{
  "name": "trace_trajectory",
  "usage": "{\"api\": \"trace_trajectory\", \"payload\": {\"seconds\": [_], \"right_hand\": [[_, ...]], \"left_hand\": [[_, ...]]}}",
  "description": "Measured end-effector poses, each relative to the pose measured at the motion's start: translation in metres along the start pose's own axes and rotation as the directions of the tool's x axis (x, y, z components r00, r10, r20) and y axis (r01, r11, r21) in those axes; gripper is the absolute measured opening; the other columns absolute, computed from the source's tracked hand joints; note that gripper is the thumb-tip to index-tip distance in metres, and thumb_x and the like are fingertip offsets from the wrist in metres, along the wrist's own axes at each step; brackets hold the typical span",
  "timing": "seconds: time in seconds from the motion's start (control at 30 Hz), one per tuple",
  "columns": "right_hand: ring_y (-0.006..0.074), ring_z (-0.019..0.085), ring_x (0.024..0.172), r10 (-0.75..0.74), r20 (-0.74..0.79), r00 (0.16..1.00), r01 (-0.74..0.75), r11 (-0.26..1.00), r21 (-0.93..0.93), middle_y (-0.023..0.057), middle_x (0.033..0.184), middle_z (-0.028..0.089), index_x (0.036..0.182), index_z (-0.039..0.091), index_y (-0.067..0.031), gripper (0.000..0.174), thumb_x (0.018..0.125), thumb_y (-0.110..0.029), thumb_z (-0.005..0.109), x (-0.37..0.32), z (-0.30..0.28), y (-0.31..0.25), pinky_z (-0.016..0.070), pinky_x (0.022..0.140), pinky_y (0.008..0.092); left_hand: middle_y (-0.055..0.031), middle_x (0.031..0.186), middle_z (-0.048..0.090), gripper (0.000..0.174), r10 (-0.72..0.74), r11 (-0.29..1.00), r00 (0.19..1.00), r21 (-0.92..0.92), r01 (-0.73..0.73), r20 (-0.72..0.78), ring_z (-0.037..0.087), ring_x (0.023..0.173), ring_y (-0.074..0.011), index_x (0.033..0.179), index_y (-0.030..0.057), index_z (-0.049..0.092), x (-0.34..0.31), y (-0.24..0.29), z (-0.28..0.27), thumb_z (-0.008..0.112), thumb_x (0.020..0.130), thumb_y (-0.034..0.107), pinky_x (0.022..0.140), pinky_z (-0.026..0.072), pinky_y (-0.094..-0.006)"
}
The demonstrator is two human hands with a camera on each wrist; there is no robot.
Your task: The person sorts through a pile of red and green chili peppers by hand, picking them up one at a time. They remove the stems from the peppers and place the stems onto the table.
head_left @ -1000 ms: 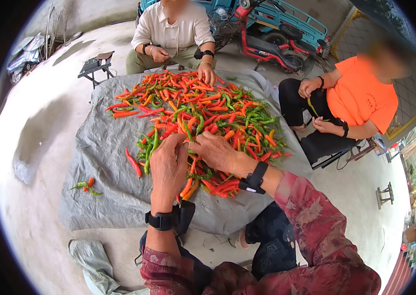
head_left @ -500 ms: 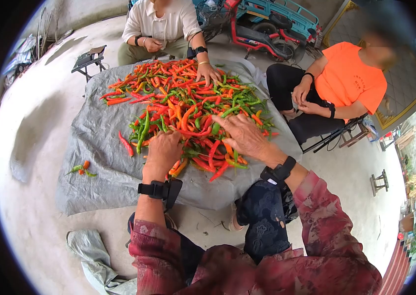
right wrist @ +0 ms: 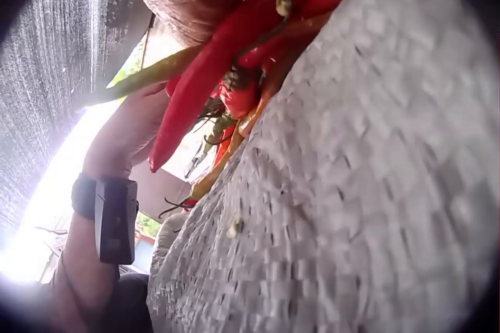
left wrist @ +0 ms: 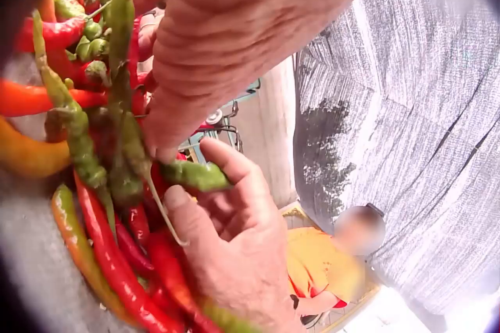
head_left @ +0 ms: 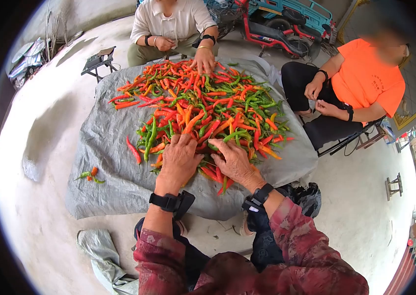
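Observation:
A wide heap of red, orange and green chili peppers (head_left: 208, 105) covers much of a grey woven sheet (head_left: 104, 172). At the heap's near side my left hand (head_left: 178, 161) rests with its fingers bent among the peppers, fingertips hidden. My right hand (head_left: 236, 164) is just to its right. In the left wrist view the right hand (left wrist: 242, 251) pinches a short green chili pepper (left wrist: 197, 175) between thumb and fingers, close by the left thumb. A long red chili pepper (right wrist: 199, 75) lies below the right hand in the right wrist view.
Across the heap, a person in a white shirt (head_left: 176, 23) has one hand on the peppers. Another person in an orange shirt (head_left: 368, 81) sits at the right. A few separate peppers (head_left: 90, 174) lie at the left. Behind stands a red scooter (head_left: 267, 34).
Both hands were together over the heap, then spread apart; now they are close again at its near edge. The orange-shirted person no longer shows the long green pepper held earlier.

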State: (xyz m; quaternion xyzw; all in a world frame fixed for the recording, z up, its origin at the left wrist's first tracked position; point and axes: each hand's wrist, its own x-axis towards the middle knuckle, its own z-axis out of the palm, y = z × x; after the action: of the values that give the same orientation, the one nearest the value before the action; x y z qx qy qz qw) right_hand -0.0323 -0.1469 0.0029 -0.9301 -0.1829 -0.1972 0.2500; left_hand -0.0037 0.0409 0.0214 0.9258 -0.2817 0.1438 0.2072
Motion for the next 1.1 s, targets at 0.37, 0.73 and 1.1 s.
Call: {"api": "trace_trajectory", "payload": {"seconds": [0.37, 0.73, 1.1], "right_hand": [[0.0286, 0.061, 0.075, 0.074, -0.201, 0.977, -0.049, 0.991, 0.127, 0.0116, 0.090, 0.064, 0.131, 0.045, -0.0099, 0.057, 0.080, -0.013, 0.067, -0.023, -0.042, 0.026, 0.0509, 0.069, 0.0376], [0.0283, 0.048, 0.113, -0.242, 0.730, 0.639, -0.458, 0.643, 0.614, 0.0134, 0.131, 0.038, 0.135, 0.041, -0.0083, 0.074, 0.075, -0.034, 0.075, -0.143, -0.147, -0.046, 0.0490, 0.087, 0.0362], [0.0265, 0.052, 0.110, -0.068, 0.608, 0.791, -0.512, 0.471, 0.718, 0.0136, 0.127, 0.040, 0.134, 0.042, -0.0062, 0.070, 0.077, -0.029, 0.074, -0.190, -0.118, -0.099, 0.0539, 0.077, 0.0331]], "left_hand": [[-0.0117, 0.092, 0.060, 0.026, -0.084, 0.993, 0.981, 0.098, 0.068, 0.173, 0.058, 0.090, -0.0312, 0.096, 0.0050, 0.061, 0.004, -0.004, 0.003, 0.069, 0.073, 0.015, 0.078, 0.0475, -0.0416], [-0.0144, 0.142, 0.030, 0.081, 0.620, 0.599, 0.447, -0.757, 0.262, 0.645, 0.041, 0.125, -0.0312, 0.136, 0.0122, 0.039, -0.066, 0.098, -0.102, 0.082, 0.068, 0.026, 0.094, 0.0466, -0.0379], [-0.0114, 0.149, 0.010, 0.106, 0.293, 0.273, 0.816, -0.861, 0.429, 0.499, 0.036, 0.130, -0.0294, 0.142, 0.0109, 0.030, -0.155, 0.146, -0.114, 0.089, 0.056, 0.028, 0.098, 0.0452, -0.0461]]}}
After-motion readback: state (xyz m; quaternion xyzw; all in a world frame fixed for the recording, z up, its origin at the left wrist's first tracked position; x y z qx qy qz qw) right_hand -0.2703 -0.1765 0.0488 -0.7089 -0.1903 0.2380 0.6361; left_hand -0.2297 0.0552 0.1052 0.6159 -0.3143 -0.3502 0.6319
